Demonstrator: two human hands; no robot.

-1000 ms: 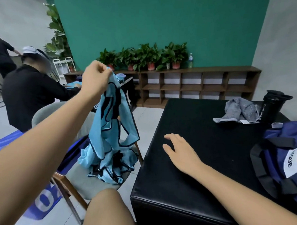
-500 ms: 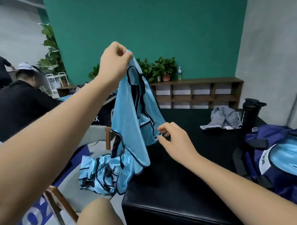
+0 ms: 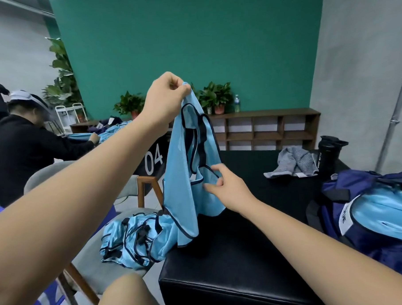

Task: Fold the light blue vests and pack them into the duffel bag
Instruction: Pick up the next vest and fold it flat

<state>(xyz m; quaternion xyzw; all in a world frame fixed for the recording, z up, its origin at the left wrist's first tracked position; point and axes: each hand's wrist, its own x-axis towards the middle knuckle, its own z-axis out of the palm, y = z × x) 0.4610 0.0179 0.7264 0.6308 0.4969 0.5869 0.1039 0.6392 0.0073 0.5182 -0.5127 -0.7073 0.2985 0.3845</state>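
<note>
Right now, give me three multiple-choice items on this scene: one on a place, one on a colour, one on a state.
1. Where does the crumpled heap of light blue vests lie?
A) on the grey padded chair
B) on the black table
C) in the wooden shelf

2. What colour is the fabric duffel bag?
A) red
B) navy blue
C) grey

3. What is the left hand doing?
A) lying flat on the table
B) hanging empty
C) pinching the top of a hanging light blue vest

Answers: 1 A, the heap rests on the seat. 2 B, its shell is navy with black straps. 3 C, its fingers are closed on the vest's top edge and the cloth hangs below.
</note>
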